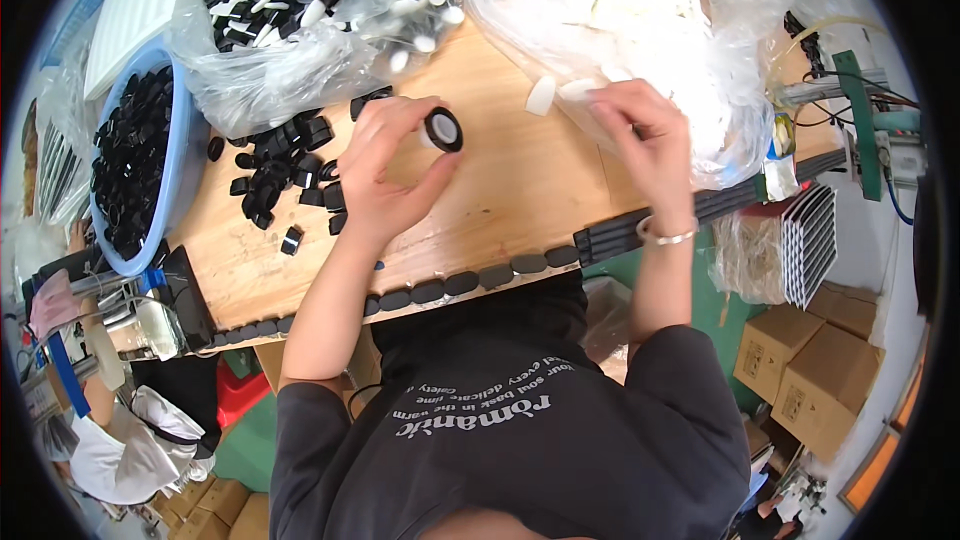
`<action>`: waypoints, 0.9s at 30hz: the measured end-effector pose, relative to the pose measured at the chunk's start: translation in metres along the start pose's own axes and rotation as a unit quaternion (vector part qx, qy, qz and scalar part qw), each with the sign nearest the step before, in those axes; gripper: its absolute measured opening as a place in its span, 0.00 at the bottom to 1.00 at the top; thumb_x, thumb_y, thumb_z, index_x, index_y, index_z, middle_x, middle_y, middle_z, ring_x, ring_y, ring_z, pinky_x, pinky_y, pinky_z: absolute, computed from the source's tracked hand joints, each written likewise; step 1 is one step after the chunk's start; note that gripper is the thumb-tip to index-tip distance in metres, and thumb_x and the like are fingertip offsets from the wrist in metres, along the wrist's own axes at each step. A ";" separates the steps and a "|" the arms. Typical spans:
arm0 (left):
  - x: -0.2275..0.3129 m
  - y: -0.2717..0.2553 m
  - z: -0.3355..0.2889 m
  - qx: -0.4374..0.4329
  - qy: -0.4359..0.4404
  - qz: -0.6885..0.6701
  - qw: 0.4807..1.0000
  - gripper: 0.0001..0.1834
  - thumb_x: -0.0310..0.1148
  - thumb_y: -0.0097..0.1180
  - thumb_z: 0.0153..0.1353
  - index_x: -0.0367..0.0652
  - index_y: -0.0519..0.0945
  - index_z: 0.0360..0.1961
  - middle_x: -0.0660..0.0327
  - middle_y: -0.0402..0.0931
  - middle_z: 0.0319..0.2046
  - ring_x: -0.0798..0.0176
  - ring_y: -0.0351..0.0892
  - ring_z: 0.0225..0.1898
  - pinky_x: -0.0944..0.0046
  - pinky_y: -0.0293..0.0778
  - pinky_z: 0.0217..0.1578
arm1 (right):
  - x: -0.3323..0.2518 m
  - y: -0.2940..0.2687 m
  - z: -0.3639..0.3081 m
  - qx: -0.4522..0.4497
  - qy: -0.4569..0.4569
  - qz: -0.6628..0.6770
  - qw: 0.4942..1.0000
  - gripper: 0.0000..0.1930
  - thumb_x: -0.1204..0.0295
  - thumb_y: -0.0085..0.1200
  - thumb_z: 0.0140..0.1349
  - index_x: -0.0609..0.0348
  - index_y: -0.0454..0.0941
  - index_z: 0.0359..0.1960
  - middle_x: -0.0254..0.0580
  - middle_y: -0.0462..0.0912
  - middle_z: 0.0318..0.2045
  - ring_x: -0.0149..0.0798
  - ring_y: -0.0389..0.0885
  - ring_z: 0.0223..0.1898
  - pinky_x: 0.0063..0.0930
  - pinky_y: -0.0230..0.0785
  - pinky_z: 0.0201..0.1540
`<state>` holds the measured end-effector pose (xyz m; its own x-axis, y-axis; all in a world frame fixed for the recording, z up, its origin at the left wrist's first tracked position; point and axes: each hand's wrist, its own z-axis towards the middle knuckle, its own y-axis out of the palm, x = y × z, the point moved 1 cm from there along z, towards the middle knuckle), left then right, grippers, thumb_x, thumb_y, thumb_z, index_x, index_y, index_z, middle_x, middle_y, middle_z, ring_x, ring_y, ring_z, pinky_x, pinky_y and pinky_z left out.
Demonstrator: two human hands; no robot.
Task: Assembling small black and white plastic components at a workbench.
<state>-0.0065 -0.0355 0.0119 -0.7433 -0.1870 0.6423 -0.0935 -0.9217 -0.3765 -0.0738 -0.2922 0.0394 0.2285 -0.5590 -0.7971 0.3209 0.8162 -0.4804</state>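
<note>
My left hand [385, 165] is raised above the wooden table, thumb and fingers closed round a black round cap [443, 129]. The cap is tilted, and a white disc shows inside its black rim. Farther right, my right hand [645, 130] pinches a thin white oval piece [577, 90] at its fingertips. Just left of it, another white oval piece [541, 95] lies on the table. Loose black caps [290, 155] lie scattered beyond and to the left of my left hand.
A blue basin [180, 175] of black parts stands at the left. At the back are a clear bag [250, 90] of black-and-white caps and another plastic bag [505, 15] of white pieces. Dark oval pads [461, 283] line the table's front edge. Cardboard boxes [820, 380] stand at the right.
</note>
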 end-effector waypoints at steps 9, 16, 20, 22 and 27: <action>-0.001 0.007 -0.005 -0.038 -0.042 -0.132 0.990 0.23 0.19 0.67 0.41 0.35 0.79 0.43 0.55 0.80 0.37 0.59 0.79 0.37 0.64 0.75 0.40 | -0.041 0.070 0.001 -0.107 0.039 0.084 0.990 0.16 0.86 0.55 0.55 0.59 0.80 0.45 0.33 0.79 0.26 0.23 0.72 0.26 0.18 0.64 0.30; 0.003 0.002 -0.003 -0.024 -0.001 -0.076 0.997 0.25 0.16 0.64 0.41 0.32 0.77 0.46 0.53 0.80 0.41 0.58 0.76 0.41 0.64 0.70 0.43 | -0.037 0.071 0.001 -0.058 0.087 0.226 0.968 0.17 0.86 0.49 0.61 0.59 0.78 0.50 0.32 0.78 0.26 0.23 0.74 0.26 0.16 0.67 0.29; 0.007 0.003 0.000 -0.018 0.019 -0.048 0.998 0.23 0.18 0.67 0.40 0.33 0.78 0.42 0.53 0.80 0.36 0.54 0.80 0.37 0.62 0.74 0.39 | -0.033 0.081 0.000 -0.001 0.022 0.226 0.974 0.17 0.86 0.49 0.60 0.60 0.78 0.49 0.30 0.78 0.27 0.23 0.75 0.27 0.16 0.68 0.29; 0.008 0.003 0.000 -0.026 0.021 -0.058 0.998 0.23 0.18 0.68 0.40 0.33 0.78 0.42 0.53 0.80 0.35 0.54 0.79 0.37 0.62 0.74 0.39 | -0.038 0.082 -0.001 -0.019 0.021 0.175 0.984 0.16 0.86 0.50 0.60 0.61 0.79 0.48 0.31 0.79 0.28 0.23 0.75 0.28 0.17 0.68 0.30; 0.008 0.004 0.001 -0.018 0.032 -0.081 0.996 0.24 0.18 0.68 0.40 0.32 0.78 0.43 0.53 0.80 0.35 0.54 0.79 0.36 0.63 0.74 0.39 | -0.045 0.082 0.000 -0.085 -0.015 0.081 0.993 0.14 0.85 0.52 0.58 0.63 0.80 0.46 0.33 0.82 0.30 0.24 0.77 0.28 0.16 0.70 0.32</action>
<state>-0.0124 -0.0408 0.0159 -0.7572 -0.0137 0.6530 -0.2380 -0.9253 -0.2954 -0.0579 -0.2002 0.0361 0.2922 -0.4210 -0.8587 0.1179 0.9069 -0.4045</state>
